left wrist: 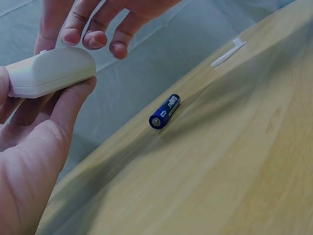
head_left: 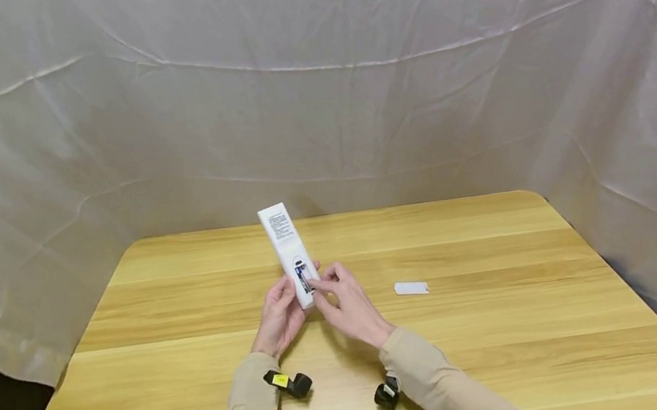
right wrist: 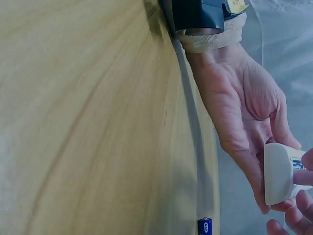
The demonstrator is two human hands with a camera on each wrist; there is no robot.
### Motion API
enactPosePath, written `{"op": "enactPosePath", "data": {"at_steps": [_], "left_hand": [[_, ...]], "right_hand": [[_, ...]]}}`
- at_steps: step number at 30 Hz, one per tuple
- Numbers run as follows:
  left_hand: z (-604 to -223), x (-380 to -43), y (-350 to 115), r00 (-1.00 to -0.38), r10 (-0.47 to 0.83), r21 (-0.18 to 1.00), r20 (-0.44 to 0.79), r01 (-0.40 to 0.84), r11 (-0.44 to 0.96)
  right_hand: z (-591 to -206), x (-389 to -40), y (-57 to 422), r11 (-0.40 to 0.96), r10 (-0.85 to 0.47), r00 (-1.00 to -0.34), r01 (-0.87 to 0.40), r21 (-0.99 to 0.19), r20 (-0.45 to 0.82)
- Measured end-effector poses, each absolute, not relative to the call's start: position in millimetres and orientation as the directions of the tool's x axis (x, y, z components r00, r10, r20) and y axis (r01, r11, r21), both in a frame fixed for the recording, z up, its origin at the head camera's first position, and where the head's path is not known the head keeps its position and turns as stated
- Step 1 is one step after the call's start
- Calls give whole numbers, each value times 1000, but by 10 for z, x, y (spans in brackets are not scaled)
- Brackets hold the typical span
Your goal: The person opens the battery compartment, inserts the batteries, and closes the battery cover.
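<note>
A white remote control (head_left: 288, 249) is tilted up above the table, its back facing me and its battery compartment uncovered. My left hand (head_left: 283, 319) grips its lower part, thumb on one side and fingers underneath. Inside the compartment lies a blue battery (head_left: 302, 275). My right hand (head_left: 349, 304) reaches in from the right with its index finger at the compartment and its thumb near the lower end; the other fingers hang loosely bent. Another blue battery (left wrist: 165, 111) lies on the table in the left wrist view. The white battery cover (head_left: 411, 288) rests to the right.
The wooden table (head_left: 520, 318) has pale fabric (head_left: 353, 120) hanging behind it and at its sides. Black wrist cameras (head_left: 297, 384) are strapped over both beige sleeves (head_left: 430, 370).
</note>
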State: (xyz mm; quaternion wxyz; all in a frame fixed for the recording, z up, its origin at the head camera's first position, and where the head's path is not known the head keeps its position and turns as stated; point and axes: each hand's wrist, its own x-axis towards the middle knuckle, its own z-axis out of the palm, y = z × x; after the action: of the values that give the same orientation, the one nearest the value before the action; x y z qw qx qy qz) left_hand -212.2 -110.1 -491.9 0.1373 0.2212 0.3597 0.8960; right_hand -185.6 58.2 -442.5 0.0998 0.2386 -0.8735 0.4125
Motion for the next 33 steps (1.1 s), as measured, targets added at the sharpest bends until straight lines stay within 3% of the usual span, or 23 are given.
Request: {"op": "enactPosePath", "data": {"at_steps": [10, 25, 33], "left_hand": [[-4919, -2119, -1096, -867, 401, 708, 296, -83, -701], [-4907, -2111, -1097, -847, 428, 724, 314, -78, -685], [-4910, -2110, -1090, -847, 421, 709, 325, -76, -701]], "right_hand": [[-4419, -1850, 569, 548, -321, -846, -532, -646, 425], [-4389, -1811, 546, 573, -367, -846, -533, -622, 387], [-4371, -1860, 519, 567, -297, -855, -516, -642, 425]]}}
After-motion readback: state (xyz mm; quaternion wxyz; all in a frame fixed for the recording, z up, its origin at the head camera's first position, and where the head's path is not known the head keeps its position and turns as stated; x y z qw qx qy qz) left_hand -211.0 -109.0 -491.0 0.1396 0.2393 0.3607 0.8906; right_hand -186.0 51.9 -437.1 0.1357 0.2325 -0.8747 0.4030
